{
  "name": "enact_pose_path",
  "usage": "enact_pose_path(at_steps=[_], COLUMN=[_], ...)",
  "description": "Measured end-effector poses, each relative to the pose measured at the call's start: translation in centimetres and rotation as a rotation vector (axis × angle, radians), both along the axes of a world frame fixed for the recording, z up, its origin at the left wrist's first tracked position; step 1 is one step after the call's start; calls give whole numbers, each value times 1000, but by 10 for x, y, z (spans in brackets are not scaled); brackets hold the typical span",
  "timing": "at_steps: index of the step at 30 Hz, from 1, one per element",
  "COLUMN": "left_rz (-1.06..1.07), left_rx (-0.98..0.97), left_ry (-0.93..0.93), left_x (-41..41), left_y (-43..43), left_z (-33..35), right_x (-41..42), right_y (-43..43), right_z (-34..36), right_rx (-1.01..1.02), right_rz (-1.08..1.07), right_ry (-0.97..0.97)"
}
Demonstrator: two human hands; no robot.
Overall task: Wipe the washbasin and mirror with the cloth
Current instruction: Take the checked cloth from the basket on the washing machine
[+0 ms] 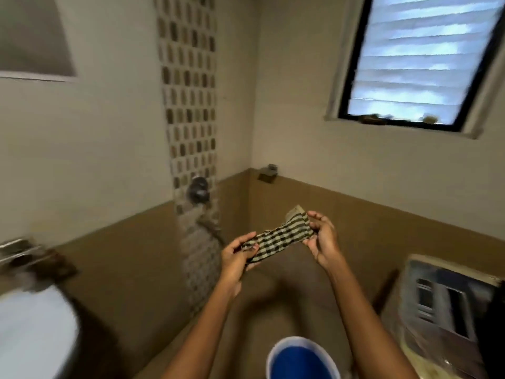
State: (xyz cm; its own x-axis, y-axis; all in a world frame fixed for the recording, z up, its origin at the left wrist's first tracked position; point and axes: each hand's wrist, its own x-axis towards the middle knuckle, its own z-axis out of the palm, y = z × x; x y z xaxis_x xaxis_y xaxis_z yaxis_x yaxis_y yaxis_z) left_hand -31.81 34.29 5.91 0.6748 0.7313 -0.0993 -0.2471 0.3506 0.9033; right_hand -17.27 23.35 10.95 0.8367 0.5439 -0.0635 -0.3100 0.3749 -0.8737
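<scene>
A checked green-and-cream cloth (pixel 276 237) is stretched in the air between my two hands, in front of the bathroom corner. My left hand (pixel 236 259) grips its lower left end. Up and to the right, my right hand (pixel 322 239) pinches the other end. The white washbasin (pixel 32 329) shows blurred at the lower left edge, well left of my hands. A corner of the mirror (pixel 30 39) hangs on the wall at the top left.
A blue bucket (pixel 302 359) stands on the floor below my arms. A wall tap (pixel 199 188) sits on the mosaic tile strip. A louvred window (pixel 420 58) is at the upper right. A grey appliance (pixel 448 299) stands at the right. A metal shelf (pixel 19 251) hangs above the basin.
</scene>
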Motion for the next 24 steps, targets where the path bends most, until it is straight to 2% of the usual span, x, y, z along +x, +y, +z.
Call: enact_pose_path(at_steps=[4,9,15,18,19,20,22,24], left_rz=[296,627,800,783,742,681,497,265], left_rx=[-17,-7,123,182,197,217,283,346], left_ry=[61,73,246,345,378,418,523,634], left_x=[-140,-316,-493,-541,-551,-560,-570,-574], left_y=[79,143,181,184,184,187,194,203], left_z=[-13,-18,-29,-36,-39,-41,-45,-46], right_x=[-121,-284,-436,-482,-494,-505,-522,-530], right_y=[115,219,272,276,275,274,275,283], right_z=[-20,-45,-98,-129,-138,-148,-161,-167], right_rx=[23,-84,-243,-407,-488,-584,-696,-583], right_rz=[272,617,934,1084,1132,1173,1168,1157], right_ry=[83,9,-8,2,-52,-172,-536,-741])
